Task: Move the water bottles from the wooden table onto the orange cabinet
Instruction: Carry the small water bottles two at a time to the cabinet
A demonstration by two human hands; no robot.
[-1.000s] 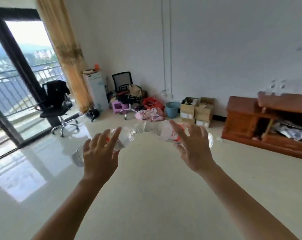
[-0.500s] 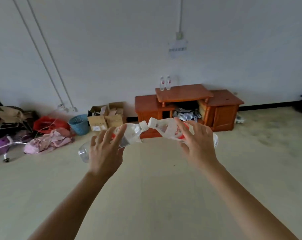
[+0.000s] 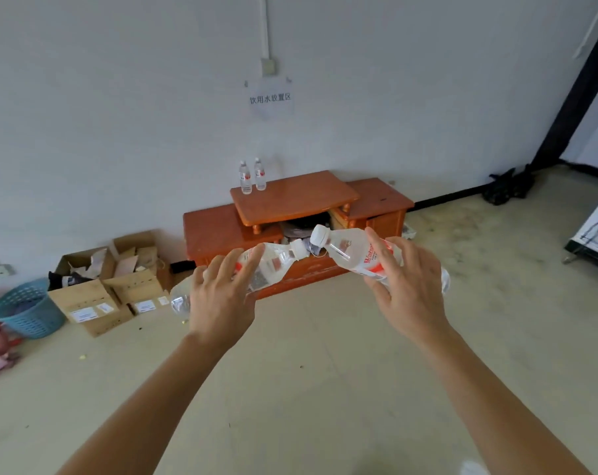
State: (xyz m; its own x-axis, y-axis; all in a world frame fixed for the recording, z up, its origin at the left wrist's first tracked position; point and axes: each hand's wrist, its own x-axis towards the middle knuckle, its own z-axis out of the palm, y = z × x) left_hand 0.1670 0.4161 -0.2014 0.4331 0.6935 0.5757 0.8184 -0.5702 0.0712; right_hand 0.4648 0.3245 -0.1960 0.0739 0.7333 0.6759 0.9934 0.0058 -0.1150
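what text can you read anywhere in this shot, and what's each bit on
"饮用水放置区": paper sign on the wall above the orange cabinet.
"Wat": red letters on the right-hand bottle; the rest is hidden by the right hand.
Left-hand bottle: label too blurred to read.
Standing bottles on the cabinet: labels too small to read.
White stickers on the cardboard boxes: too small to read.

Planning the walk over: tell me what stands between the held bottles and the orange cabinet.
Nothing visible does: only open floor separates the left bottle and right bottle, both gripped, from the orange cabinet.
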